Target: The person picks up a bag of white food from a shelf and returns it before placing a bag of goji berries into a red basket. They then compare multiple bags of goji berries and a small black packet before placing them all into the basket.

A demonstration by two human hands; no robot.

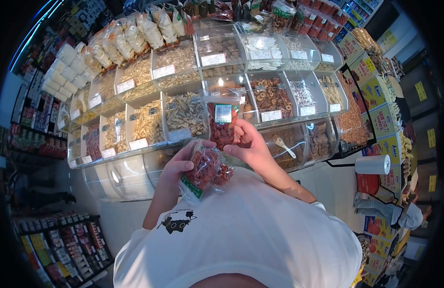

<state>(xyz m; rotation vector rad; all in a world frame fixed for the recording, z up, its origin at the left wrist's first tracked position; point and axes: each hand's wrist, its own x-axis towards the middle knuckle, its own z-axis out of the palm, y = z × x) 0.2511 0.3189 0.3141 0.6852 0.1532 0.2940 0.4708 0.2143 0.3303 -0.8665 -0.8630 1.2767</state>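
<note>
My left hand (174,169) is closed on a clear plastic bag of dark red dried pieces (202,165), held low against my white shirt, with a green label at its bottom edge. More red pieces in clear plastic (224,175) bulge out on its right side. My right hand (252,144) pinches the lower right edge of an upright bag of red dried food (222,132). A white and green price label (223,113) faces me near its top. Both bags are in front of the bulk bins.
Clear bulk bins (183,115) of dried goods with price tags spread ahead in rows. A white scoop (285,147) lies on a lower bin at the right. Beyond it hangs a plastic bag roll (373,164). Packed bags (150,28) line the back.
</note>
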